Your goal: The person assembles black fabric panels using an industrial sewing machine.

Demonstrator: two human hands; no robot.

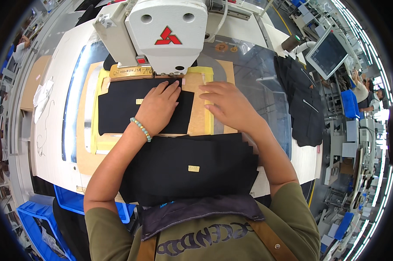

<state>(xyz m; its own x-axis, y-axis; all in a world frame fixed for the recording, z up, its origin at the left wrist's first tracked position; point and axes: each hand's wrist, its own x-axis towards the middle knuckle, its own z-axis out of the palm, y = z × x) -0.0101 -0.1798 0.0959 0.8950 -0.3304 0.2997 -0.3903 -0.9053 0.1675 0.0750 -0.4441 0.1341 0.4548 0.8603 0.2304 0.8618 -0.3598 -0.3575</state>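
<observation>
A black fabric panel (118, 108) with a small yellow label lies on a tan board (196, 115) edged with yellow tape, under the head of a white sewing machine (166, 35). My left hand (159, 106), a beaded bracelet (140, 129) at its wrist, presses flat on the panel with fingers stretched toward the machine. To the right, my right hand (227, 104) rests over the board's yellow-taped side, thumb and fingers apart and nothing visible in them. Nearer to me lies a stack of black fabric panels (187, 152), its top piece also labelled.
Black pieces with zippers (298, 100) are piled at the table's right. Behind them stand a tilted screen (327, 53) and a dark thread cone (290, 42). A white cloth (42, 98) lies at left; blue crates (44, 226) stand below the table's left edge.
</observation>
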